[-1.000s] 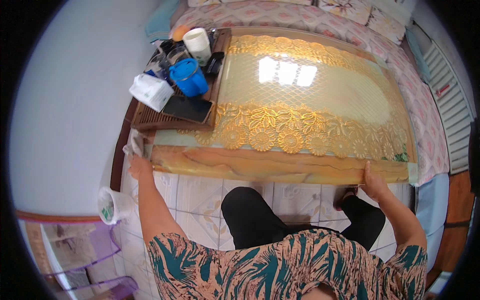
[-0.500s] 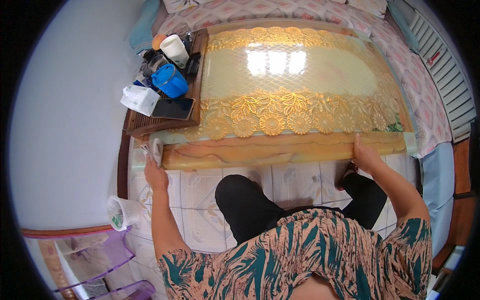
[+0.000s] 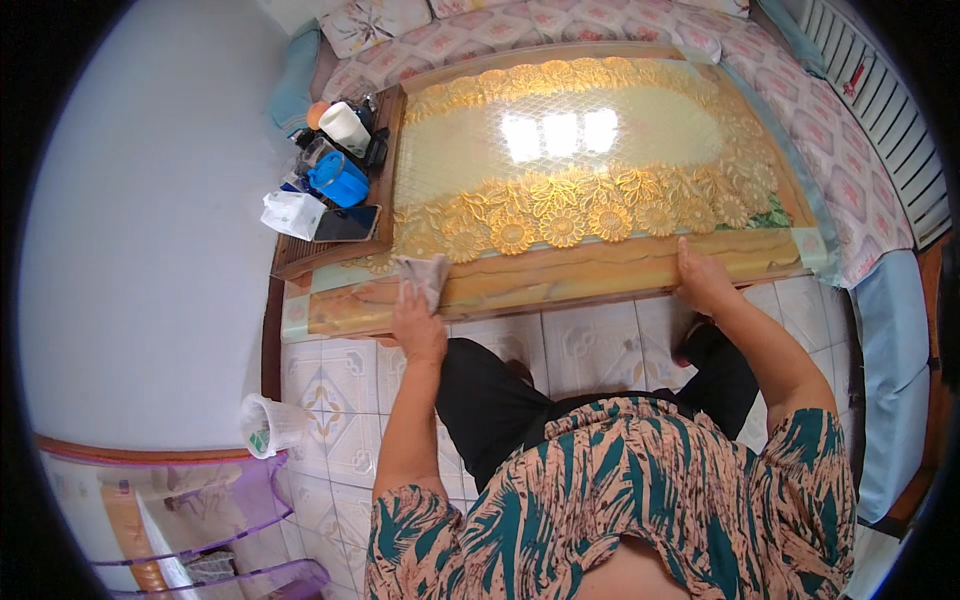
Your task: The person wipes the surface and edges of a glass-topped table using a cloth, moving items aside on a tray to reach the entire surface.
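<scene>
My left hand [image 3: 415, 322] grips a light greyish cloth [image 3: 425, 276] and presses it on the near part of the table [image 3: 540, 270]. The tabletop looks marble-patterned, under a clear cover. A gold floral table runner [image 3: 560, 215] lies across it, just beyond the cloth. At the table's near edge on the right, my right hand [image 3: 705, 283] rests with a finger stretched over the top and the others at or below the rim, partly hidden. Nothing shows in that hand.
A brown slatted tray [image 3: 388, 190] on the table's left holds a blue container [image 3: 340, 180], a paper roll [image 3: 345, 128], a tissue pack [image 3: 292, 213] and a phone [image 3: 347, 224]. A patterned sofa [image 3: 560, 28] borders the far side. A white bin [image 3: 272, 424] stands on the floor.
My left hand has slid the cloth rightward along the near edge, away from the table's left corner. The right hand stays at the edge, and the whole view has shifted slightly.
</scene>
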